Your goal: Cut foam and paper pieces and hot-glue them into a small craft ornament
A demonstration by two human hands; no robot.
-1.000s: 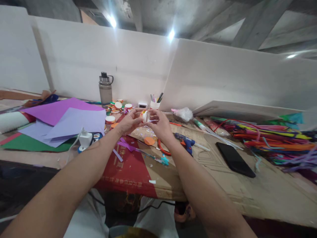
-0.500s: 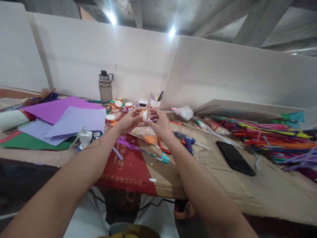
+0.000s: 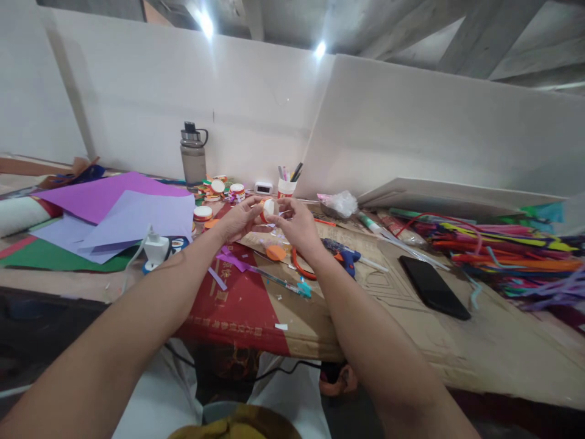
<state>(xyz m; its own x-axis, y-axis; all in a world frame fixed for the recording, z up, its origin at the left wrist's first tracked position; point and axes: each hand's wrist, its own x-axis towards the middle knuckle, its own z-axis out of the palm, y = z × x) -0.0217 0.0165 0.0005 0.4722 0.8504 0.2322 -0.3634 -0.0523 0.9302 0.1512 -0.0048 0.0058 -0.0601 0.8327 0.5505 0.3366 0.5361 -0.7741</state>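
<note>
A small round white piece with a red and yellow rim (image 3: 268, 210) is held up over the cardboard. My left hand (image 3: 241, 221) grips it from the left side. On its right side, the fingers of my right hand (image 3: 295, 222) are bent in and touch it at the edge. Below the hands lie an orange disc (image 3: 276, 253) and a purple paper strip (image 3: 233, 260). Similar round pieces (image 3: 203, 213) sit on the table to the left of my left hand.
A blue glue gun (image 3: 345, 256) and a black phone (image 3: 433, 286) lie to the right, with colourful pipe cleaners (image 3: 512, 244) beyond. Purple paper (image 3: 141, 216), a white plug (image 3: 156, 249) and a bottle (image 3: 193, 155) are to the left. A pen cup (image 3: 286, 187) stands behind.
The round piece has turned slightly between my hands, so its white face shows more fully. The view has shifted a little.
</note>
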